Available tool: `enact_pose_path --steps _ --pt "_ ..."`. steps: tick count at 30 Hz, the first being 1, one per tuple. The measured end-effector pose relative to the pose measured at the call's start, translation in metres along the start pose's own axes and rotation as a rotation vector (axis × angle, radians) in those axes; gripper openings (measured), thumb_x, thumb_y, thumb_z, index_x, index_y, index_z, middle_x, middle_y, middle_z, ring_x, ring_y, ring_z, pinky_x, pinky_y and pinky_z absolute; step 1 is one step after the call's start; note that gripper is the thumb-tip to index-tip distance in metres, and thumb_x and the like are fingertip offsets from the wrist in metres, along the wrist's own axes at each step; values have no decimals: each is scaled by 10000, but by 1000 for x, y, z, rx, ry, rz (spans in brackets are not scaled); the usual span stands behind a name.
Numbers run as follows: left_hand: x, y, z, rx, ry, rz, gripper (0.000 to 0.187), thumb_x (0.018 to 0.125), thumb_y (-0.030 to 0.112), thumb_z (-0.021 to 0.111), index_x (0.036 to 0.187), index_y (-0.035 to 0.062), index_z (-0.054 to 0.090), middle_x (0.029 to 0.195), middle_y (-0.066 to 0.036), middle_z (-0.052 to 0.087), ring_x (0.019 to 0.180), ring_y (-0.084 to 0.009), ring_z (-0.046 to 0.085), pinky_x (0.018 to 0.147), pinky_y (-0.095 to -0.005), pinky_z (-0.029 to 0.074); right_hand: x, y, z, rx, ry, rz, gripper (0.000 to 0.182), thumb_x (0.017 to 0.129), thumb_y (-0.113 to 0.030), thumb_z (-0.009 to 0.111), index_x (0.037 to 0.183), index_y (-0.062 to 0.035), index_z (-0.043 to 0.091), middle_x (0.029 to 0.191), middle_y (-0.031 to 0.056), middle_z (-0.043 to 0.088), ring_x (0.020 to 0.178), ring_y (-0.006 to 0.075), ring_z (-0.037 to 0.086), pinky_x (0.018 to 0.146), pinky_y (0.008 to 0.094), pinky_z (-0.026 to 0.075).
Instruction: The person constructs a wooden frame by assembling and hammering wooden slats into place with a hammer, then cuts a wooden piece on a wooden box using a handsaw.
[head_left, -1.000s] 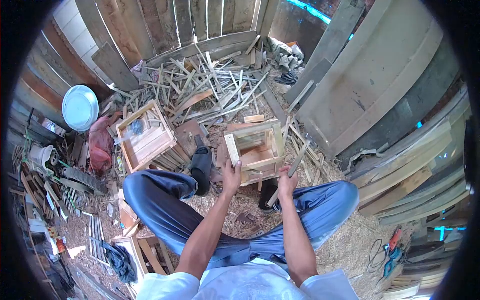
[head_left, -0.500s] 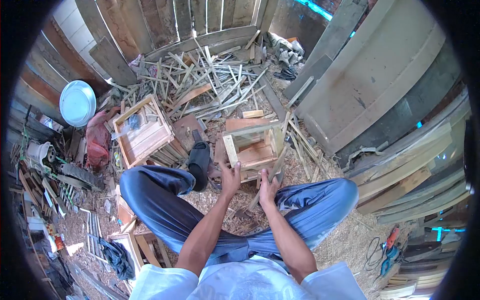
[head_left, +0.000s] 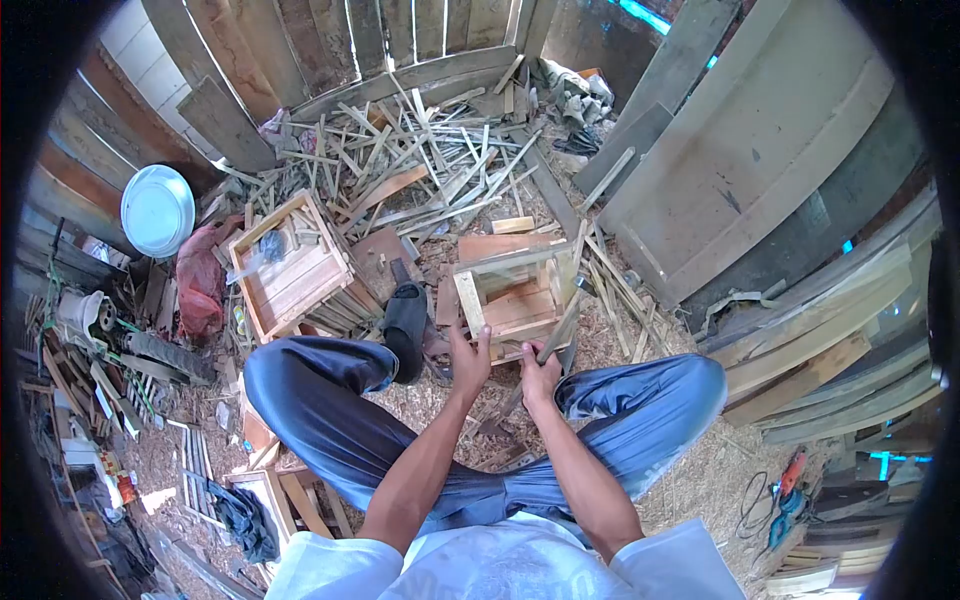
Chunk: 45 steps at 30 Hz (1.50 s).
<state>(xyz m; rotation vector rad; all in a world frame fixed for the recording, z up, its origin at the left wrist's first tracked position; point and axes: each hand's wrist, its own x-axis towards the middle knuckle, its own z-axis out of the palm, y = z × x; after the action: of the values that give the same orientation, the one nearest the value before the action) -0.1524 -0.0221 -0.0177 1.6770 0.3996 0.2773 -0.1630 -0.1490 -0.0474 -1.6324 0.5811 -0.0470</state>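
Note:
A small open wooden box frame (head_left: 520, 310) stands on the sawdust floor between my legs, its pale slats forming the sides. My left hand (head_left: 468, 365) is at its near left corner, thumb up and fingers curled against the wood. In my right hand (head_left: 541, 375) is a hammer (head_left: 557, 333), its wooden handle slanting up to the right past the box's near right side. The dark head points down toward my lap, partly lost against the floor. The right thumb lies along the handle, close to the box's near edge.
A stack of wooden trays (head_left: 295, 270) stands left of my sandalled foot (head_left: 405, 325). Beyond the box lies a pile of thin wood strips (head_left: 430, 160). Boards (head_left: 750, 170) lean at the right. A corded power tool (head_left: 787, 500) lies at the lower right, a white basin (head_left: 157, 210) at the left.
The view has shifted slightly. The hammer's handle has turned a little in my right hand and its dark head shows more. My left hand stays at the box corner.

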Motion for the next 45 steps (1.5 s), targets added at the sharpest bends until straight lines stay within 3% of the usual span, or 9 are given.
enact_pose_path --steps 5,7,13,23,26,31,33,39,45 --pt "-3 20 -3 32 -8 -25 511 918 276 583 1231 -71 377 1159 -227 463 1013 -297 542 823 -377 481 2 -12 2 123 15 6 196 870 -83 650 1048 -14 608 933 35 616 766 92 540 622 219 426" --pt "0 17 -3 88 12 40 508 916 279 586 1224 -70 383 1154 -226 469 1011 -297 542 844 -379 470 -1 -23 4 225 3 66 249 870 -120 642 1073 23 619 996 85 646 932 169 594 856 293 455" --pt "11 7 -1 -37 15 23 500 906 302 608 1186 -61 409 1114 -205 510 1008 -273 540 886 -377 443 5 -42 6 487 -94 169 326 888 -83 606 1184 44 550 1154 118 593 1074 187 547 976 303 396" --pt "13 4 -3 -144 2 -38 490 890 313 638 1149 -59 454 1066 -168 569 940 -222 586 812 -351 482 6 -39 -1 171 -157 212 266 882 -136 625 1097 20 616 1050 97 633 984 175 567 871 293 428" --pt "24 3 -5 -58 2 -65 479 873 311 662 1127 -61 496 1037 -169 602 910 -215 606 793 -342 490 6 -32 3 258 -179 69 267 866 -201 672 1063 -22 648 910 -24 610 738 61 466 635 213 369" --pt "35 27 -7 -105 6 -131 431 861 286 678 1082 -58 541 1002 -149 626 898 -186 610 782 -321 492 9 -43 -1 254 -235 97 249 848 -184 695 1053 -46 664 905 -41 591 772 56 479 672 201 371" --pt "40 19 -8 -97 14 -88 378 871 246 668 1073 -52 551 983 -125 631 896 -166 604 787 -298 484 12 -47 3 236 -208 95 234 848 -152 676 1039 -18 662 990 46 637 918 126 549 842 267 421" --pt "31 21 -8 -383 -22 -76 320 852 150 682 1066 -54 557 975 -104 639 890 -144 602 799 -270 475 17 -64 11 93 -103 -68 224 832 -145 696 1009 -12 664 948 48 634 887 140 558 812 284 429" --pt "44 22 -9 -192 -28 -113 327 836 130 697 1053 -41 521 978 -118 636 904 -156 613 821 -275 491 15 -64 11 -76 -107 -207 221 836 -160 684 998 -12 661 922 53 661 843 152 586 794 288 448"
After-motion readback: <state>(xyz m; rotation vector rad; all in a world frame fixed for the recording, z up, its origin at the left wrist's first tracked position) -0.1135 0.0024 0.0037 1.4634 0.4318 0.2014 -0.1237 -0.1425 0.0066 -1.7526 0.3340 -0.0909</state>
